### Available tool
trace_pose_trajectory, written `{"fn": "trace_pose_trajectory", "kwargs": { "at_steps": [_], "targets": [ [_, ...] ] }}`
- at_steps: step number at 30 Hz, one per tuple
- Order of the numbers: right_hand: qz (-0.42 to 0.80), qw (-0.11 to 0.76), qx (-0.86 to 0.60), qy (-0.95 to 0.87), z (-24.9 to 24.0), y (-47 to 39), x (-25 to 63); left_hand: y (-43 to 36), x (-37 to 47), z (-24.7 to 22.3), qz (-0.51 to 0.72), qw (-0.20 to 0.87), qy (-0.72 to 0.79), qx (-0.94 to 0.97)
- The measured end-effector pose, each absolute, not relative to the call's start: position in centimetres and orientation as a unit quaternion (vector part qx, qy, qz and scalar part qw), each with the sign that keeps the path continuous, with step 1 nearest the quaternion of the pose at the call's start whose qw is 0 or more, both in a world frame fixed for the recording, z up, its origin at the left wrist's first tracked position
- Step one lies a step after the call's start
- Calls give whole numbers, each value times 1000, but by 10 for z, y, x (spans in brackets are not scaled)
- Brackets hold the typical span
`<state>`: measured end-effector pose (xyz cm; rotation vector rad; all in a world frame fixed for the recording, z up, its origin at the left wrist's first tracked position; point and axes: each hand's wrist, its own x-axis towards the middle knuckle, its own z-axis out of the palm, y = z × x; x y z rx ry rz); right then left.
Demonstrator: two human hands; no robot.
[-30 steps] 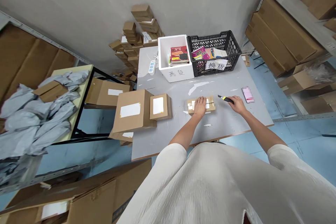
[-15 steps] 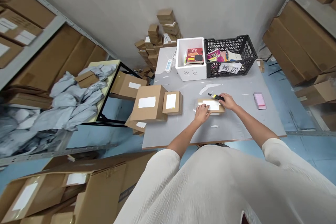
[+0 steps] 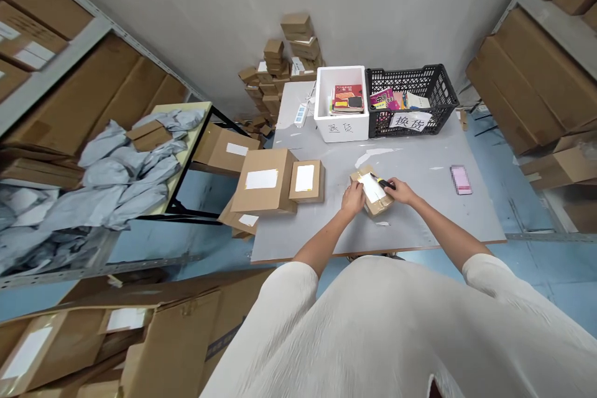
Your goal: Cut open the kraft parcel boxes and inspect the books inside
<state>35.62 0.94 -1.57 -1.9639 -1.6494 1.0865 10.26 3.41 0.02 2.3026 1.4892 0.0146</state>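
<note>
One grey worktop (image 3: 420, 165), scuffed with white patches, middle of frame; grey wall (image 3: 396, 6) behind, blue floor (image 3: 536, 273) to either side.

Small carton (image 3: 380, 206): one, right of centre on the worktop, lying aslant, white label uppermost. Left hand (image 3: 353, 199): at the carton's left side, touching; whether its fingers grip or only steady, cannot tell. Right hand (image 3: 400, 191): fingers closed round the handle of one black-and-yellow utility knife (image 3: 384, 183), blade over the label; contact unclear.

Labelled cartons, left part of worktop: two, one large (image 3: 242, 200), one medium (image 3: 318, 183), side by side. White foam box (image 3: 359, 135): one, upper centre, books inside. Black crate (image 3: 380, 125): one, just right of it, books inside. Power strip (image 3: 301, 114): one. Pink phone (image 3: 461, 180): one, right, image blurred.

Surroundings: grey mailing bags (image 3: 125, 168) heaped at left, number uncertain; stacked cartons (image 3: 275, 78) by the wall; loaded shelves at both edges. Obstructions: right hand and knife cover part of the small carton; the wearer's white shirt (image 3: 373, 323) fills lower centre.
</note>
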Motion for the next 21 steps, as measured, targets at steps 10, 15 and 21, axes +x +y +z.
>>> {"fn": "trace_pose_trajectory", "kwargs": {
  "at_steps": [10, 15, 21],
  "targets": [
    [421, 263, -708, -502, -24, 3, 352, 25, 130, -2, 33, 208, 575, 790],
    [393, 296, -720, -490, -21, 24, 368, 12, 159, -6, -17, 246, 607, 756],
    [383, 317, -718, -486, -30, 31, 371, 28, 149, -12, -110, 241, 480, 836]
  ]
}}
